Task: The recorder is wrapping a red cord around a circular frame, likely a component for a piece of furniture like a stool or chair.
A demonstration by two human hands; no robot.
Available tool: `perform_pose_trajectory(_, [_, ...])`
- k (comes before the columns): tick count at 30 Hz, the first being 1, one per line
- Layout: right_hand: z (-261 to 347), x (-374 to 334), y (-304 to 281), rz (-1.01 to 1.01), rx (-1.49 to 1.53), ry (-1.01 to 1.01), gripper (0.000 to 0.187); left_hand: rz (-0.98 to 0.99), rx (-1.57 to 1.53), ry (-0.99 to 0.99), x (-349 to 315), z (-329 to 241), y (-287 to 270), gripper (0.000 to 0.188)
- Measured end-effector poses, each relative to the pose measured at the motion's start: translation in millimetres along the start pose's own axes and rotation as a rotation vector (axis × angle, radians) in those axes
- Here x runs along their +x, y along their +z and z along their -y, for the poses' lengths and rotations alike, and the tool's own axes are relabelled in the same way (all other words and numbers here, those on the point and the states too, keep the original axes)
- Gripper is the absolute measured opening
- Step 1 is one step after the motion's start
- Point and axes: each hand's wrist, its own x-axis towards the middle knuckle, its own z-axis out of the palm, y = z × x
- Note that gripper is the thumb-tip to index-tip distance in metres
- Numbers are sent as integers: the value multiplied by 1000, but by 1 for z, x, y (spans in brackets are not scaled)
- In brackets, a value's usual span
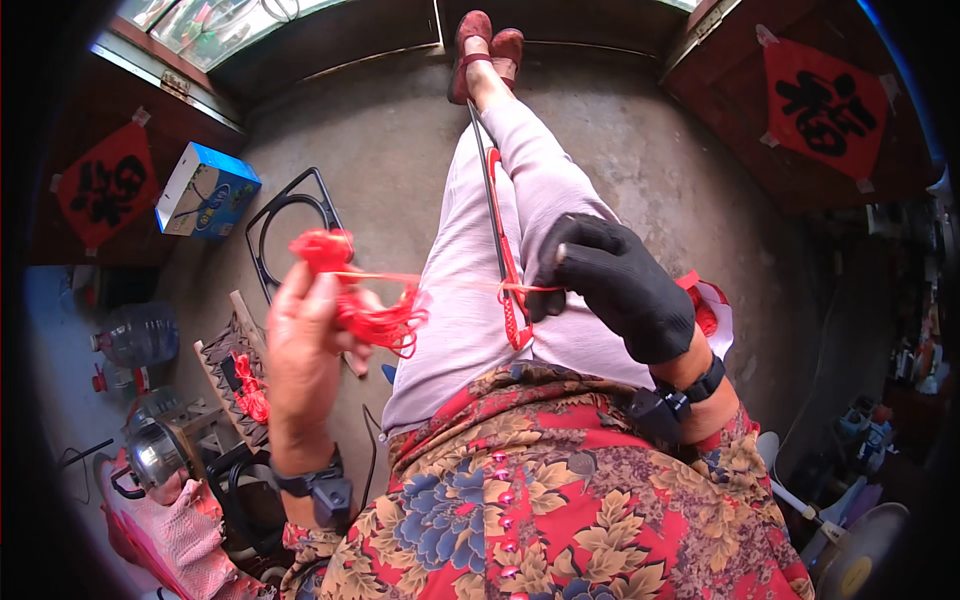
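floor | posters, black characters | left hand gripping red cord | right hand seemingly pinching strand

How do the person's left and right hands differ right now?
The left hand is bare; the right hand wears a black glove. The left hand holds a looped red cord bundle, while the right hand appears to pinch a single strand. Both wrists wear dark strapped devices.
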Motion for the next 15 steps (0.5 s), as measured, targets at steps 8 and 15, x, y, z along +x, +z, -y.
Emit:
perform_pose_trajectory(8, [6, -37, 22, -179, 76, 129, 23, 232, 596, 195, 16, 86, 77, 50])
perform_pose_trajectory(15, [12, -48, 20, -227, 136, 84, 15, 220, 406, -53, 13, 80, 75, 48])
